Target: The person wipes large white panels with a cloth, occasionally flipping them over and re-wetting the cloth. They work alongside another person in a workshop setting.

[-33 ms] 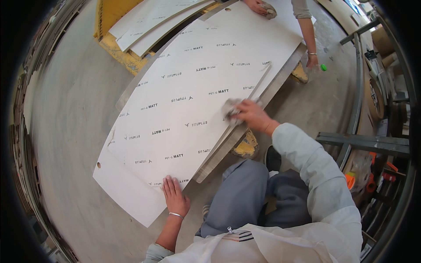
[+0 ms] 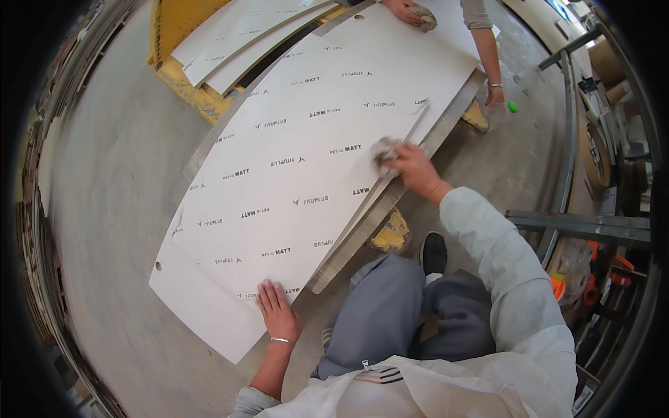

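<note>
A large white panel (image 2: pixel 230 177), covered with printed film, lies across in front of me. My left hand (image 2: pixel 280 312) rests on its near corner with the fingers stretched out flat. In my right hand (image 2: pixel 418 171) is a crumpled greyish rag (image 2: pixel 385 155), held against the panel by its right edge and slightly blurred. Along that edge a strip of the film looks lifted or folded. At the far end another person's hand (image 2: pixel 404 10) holds a similar rag (image 2: pixel 424 18) on the panel. That person's other hand (image 2: pixel 495 96) hangs beside the edge at a clear bottle with a green cap (image 2: pixel 513 107).
Beneath the panel are a board (image 2: pixel 327 275) and yellow metal supports (image 2: pixel 391 233). More white panels (image 2: pixel 233 38) lie at the far left on a yellow frame (image 2: pixel 198 90). To the right stands a dark metal rack (image 2: pixel 578 223) with tools and orange items. My knees are close to the panel's edge.
My right hand has slid the rag away from me and a little to the right along the panel's edge. My left hand stays in place.
</note>
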Available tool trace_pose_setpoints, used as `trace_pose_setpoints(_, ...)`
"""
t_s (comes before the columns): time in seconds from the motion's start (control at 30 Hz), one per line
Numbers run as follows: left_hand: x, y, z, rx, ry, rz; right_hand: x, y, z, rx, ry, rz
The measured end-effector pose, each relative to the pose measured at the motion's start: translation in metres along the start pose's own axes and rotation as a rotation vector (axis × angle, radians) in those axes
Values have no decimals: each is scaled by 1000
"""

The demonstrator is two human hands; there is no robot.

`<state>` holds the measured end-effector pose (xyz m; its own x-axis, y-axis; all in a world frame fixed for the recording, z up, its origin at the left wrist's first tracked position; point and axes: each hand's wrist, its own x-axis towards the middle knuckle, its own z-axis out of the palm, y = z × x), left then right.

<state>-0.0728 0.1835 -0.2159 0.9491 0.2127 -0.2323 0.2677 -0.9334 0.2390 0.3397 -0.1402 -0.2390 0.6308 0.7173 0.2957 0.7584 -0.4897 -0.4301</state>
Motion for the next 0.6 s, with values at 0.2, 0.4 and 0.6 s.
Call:
trace_pose_setpoints(0.2, 20, -3, 27, 225, 47, -120, 39, 129, -44, -227, 184, 439)
trace_pose_setpoints(0.4, 23, -5, 2, 314, -135, -170, 36, 149, -47, -186, 309, 723)
trace_pose_setpoints(0.6, 9, -5, 2, 340, -80, -109, -39, 104, -25, 285, 541, 827)
